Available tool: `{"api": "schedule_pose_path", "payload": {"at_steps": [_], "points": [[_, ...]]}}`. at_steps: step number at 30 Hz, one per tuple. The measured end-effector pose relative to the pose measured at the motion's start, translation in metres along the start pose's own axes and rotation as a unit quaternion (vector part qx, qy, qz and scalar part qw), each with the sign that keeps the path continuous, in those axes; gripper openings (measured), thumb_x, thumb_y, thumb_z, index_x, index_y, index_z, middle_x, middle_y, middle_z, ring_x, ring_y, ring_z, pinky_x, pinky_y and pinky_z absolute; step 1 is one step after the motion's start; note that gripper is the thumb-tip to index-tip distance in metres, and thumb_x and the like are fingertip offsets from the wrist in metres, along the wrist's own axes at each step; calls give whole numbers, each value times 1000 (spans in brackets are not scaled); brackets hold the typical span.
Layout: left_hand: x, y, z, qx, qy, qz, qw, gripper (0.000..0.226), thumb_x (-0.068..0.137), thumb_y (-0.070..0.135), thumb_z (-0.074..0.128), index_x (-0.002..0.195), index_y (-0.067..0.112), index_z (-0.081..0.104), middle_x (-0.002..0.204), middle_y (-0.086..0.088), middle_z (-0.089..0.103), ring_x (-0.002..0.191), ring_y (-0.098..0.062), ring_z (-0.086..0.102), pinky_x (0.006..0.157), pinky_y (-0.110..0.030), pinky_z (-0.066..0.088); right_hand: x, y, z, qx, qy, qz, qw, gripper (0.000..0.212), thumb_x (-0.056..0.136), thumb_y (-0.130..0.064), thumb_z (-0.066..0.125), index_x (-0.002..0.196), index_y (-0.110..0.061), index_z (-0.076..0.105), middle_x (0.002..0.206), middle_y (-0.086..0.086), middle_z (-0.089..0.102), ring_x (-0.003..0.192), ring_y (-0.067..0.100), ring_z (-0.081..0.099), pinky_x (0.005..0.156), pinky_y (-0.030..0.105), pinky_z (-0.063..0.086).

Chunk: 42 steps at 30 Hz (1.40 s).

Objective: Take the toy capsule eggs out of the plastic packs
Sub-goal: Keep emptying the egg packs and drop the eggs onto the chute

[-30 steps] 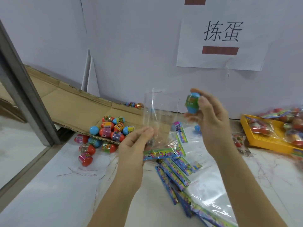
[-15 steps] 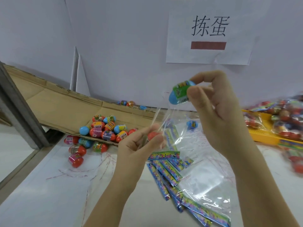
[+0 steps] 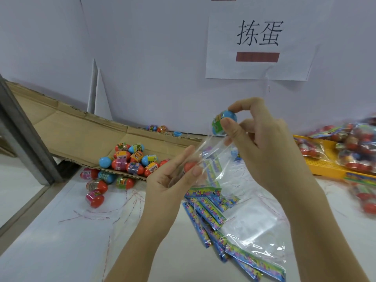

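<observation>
My right hand (image 3: pixel 262 137) pinches a blue capsule egg (image 3: pixel 224 121) with a green label between thumb and fingers, raised above the table. My left hand (image 3: pixel 173 176) grips a clear plastic pack (image 3: pixel 211 159) with a red egg (image 3: pixel 188 166) still inside it, pressed between thumb and fingers. The film stretches up from the left hand toward the right hand. A pile of loose red and blue eggs (image 3: pixel 130 161) lies at the left on a flattened cardboard sheet (image 3: pixel 69 131) and the table beside it.
Several emptied packs with coloured header strips (image 3: pixel 213 212) lie on the white table under my hands. A yellow tray (image 3: pixel 323 165) at the right holds packs still filled with eggs. A grey metal post (image 3: pixel 24 129) stands at the left. A paper sign (image 3: pixel 258 41) hangs on the wall.
My right hand has kept the blue egg raised and turned it slightly. My left hand has worked the red egg further up inside the pack. The head view has shifted a little.
</observation>
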<state>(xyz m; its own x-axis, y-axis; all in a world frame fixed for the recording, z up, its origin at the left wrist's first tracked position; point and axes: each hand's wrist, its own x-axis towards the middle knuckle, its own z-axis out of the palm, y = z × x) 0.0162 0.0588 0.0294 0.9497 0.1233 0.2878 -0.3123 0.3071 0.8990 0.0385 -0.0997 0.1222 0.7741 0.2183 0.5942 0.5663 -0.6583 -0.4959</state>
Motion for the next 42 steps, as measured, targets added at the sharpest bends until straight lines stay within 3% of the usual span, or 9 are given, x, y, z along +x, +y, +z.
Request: {"api": "schedule_pose_path", "payload": {"at_steps": [7, 13, 16, 19, 22, 26, 31, 38, 42], "points": [[1, -3, 0, 4, -6, 13, 1000, 50, 63, 29, 76, 112, 25, 68, 101, 7, 76, 96, -8, 71, 76, -15, 54, -1, 1, -4, -24, -39, -6, 999, 27, 84, -51, 50, 100, -33, 61, 69, -22, 56, 61, -3, 47, 63, 20, 30], [0, -6, 0, -9, -6, 9, 1000, 43, 68, 21, 74, 110, 22, 68, 99, 3, 76, 89, -10, 73, 72, -15, 55, -1, 1, -3, -37, -97, -3, 995, 21, 83, -44, 52, 94, -35, 68, 103, -9, 47, 104, 9, 42, 87, 18, 29], [-1, -6, 3, -15, -13, -1, 1000, 43, 71, 19, 72, 114, 21, 66, 102, 4, 76, 92, -11, 73, 72, -16, 55, 0, 3, -5, -5, -121, -3, 993, 17, 82, -44, 49, 84, -44, 66, 106, -18, 40, 101, -1, 34, 85, 0, 22], [-2, -6, 6, -30, -6, -8, 999, 42, 74, 24, 76, 116, 18, 69, 107, -6, 75, 89, -25, 74, 75, -28, 59, -1, 4, 0, 68, -92, -8, 993, 25, 89, -56, 44, 98, -49, 66, 112, -26, 37, 103, -9, 33, 89, 2, 24], [-3, -6, 7, -45, 6, -22, 999, 42, 71, 31, 82, 112, 27, 73, 109, -8, 74, 88, -32, 73, 80, -42, 60, 1, 8, 7, 225, 37, 6, 974, 57, 74, -61, 53, 129, -52, 42, 124, -17, 37, 102, -2, 43, 88, 15, 42], [-4, -4, 9, -40, 7, -19, 999, 38, 67, 35, 79, 105, 35, 75, 99, 0, 76, 87, -22, 74, 75, -29, 60, 4, 18, 16, 330, -147, 156, 919, 107, 51, -58, 76, 145, -42, 25, 131, -9, 54, 107, 7, 63, 82, 32, 54], [-3, -2, 10, -58, 54, -14, 997, 47, 64, 34, 75, 109, 20, 71, 90, 2, 77, 80, -10, 73, 69, -18, 56, 4, 16, 25, 412, -221, 164, 869, 74, 59, -27, 85, 125, -18, 54, 100, -2, 75, 88, 16, 72, 65, 25, 55], [-5, -2, 13, -71, 72, -35, 994, 57, 64, 39, 74, 114, 13, 67, 99, -3, 77, 92, -18, 73, 76, -29, 60, 2, 9, 44, 368, -120, 179, 905, 40, 76, 7, 72, 105, -20, 66, 81, 3, 73, 73, 19, 68, 70, 52, 54], [-5, 0, 14, -99, 93, -55, 989, 62, 64, 41, 73, 119, 11, 66, 100, -6, 76, 92, -21, 73, 76, -33, 60, 2, 11, 43, 419, -136, 164, 883, 54, 63, -17, 84, 112, -24, 64, 90, 3, 74, 82, 15, 70, 74, 34, 56]]}}
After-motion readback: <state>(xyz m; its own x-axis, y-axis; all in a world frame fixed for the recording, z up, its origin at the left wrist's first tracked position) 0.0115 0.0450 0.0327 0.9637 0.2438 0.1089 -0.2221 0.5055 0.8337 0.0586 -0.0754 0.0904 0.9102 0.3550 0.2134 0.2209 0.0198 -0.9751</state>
